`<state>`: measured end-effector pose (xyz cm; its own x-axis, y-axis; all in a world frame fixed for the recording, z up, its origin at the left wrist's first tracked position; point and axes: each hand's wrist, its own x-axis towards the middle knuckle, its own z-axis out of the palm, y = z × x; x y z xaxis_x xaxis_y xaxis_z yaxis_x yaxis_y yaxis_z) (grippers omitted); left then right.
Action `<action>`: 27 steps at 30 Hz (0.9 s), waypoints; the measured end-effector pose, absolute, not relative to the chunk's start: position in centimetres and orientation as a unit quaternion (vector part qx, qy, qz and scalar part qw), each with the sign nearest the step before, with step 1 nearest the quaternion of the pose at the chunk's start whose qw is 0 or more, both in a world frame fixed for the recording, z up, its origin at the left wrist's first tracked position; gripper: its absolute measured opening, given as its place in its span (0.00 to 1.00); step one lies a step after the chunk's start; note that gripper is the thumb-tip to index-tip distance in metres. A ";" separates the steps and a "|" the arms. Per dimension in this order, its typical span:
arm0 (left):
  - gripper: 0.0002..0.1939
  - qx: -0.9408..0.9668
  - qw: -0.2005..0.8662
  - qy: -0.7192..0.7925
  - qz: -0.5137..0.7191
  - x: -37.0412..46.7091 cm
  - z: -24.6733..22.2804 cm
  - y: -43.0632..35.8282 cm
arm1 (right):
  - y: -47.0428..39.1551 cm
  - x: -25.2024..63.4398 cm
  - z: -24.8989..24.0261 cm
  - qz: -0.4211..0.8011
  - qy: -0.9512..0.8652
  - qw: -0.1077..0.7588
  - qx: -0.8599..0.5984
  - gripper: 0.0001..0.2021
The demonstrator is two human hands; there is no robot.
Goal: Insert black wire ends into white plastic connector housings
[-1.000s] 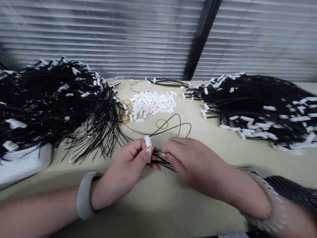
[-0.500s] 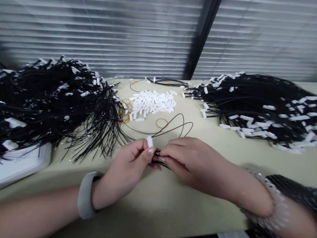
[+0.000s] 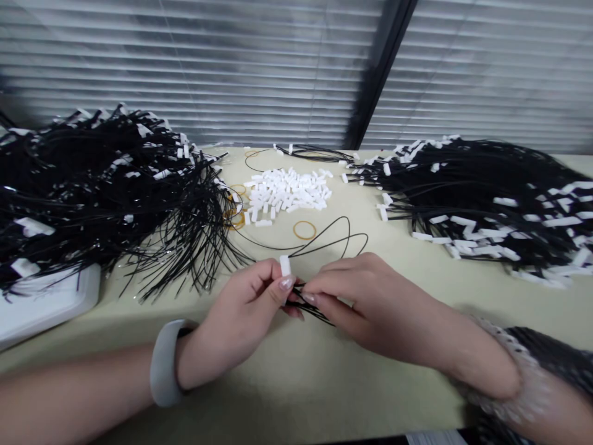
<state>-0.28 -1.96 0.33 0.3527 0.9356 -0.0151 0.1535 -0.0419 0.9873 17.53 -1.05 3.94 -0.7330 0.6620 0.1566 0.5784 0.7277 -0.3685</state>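
Between the thumb and fingers of my left hand (image 3: 248, 309) a white plastic connector (image 3: 285, 266) stands upright, its lower part covered by the thumb. Thin black cables (image 3: 317, 311) run out from it to the right, under my right hand. My right hand (image 3: 370, 296) is closed in a pinch on these cables, just right of the connector; the exact grip is partly hidden by the fingers. Behind the hands, a loop of black cable (image 3: 348, 230) rests on the table.
A pile of white connectors (image 3: 290, 188) lies at centre back, with yellow rubber bands (image 3: 304, 230) near it. Large heaps of black cables lie left (image 3: 92, 185) and right (image 3: 486, 185). A white box (image 3: 69, 303) sits at the left edge. Blinds (image 3: 194, 68) rise behind the table.
Both hands have shifted slightly right in the picture, along with the whole scene. My right hand is a little farther from the connector, and more of the cables shows below its fingers.
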 end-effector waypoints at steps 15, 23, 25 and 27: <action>0.13 0.593 0.566 0.442 0.364 -0.2 0.2 -1.8 | -1.3 17.3 3.0 -0.012 -0.945 0.131 -0.300 0.12; 0.14 0.566 0.599 0.425 0.374 -0.1 0.0 -1.7 | -1.6 16.9 2.8 -0.094 -0.936 0.118 -0.317 0.12; 0.14 0.561 0.599 0.428 0.379 0.0 0.2 -1.6 | -1.7 16.7 2.8 -0.114 -0.932 0.096 -0.331 0.12; 0.14 0.559 0.601 0.429 0.378 0.0 0.3 -1.6 | -1.7 16.5 2.7 -0.124 -0.929 0.074 -0.342 0.12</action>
<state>0.04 -1.58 0.32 0.3456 0.9337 -0.0939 0.0259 0.0905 0.9956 16.50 -1.74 2.73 -0.7554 0.6163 0.2226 0.6531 0.7354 0.1803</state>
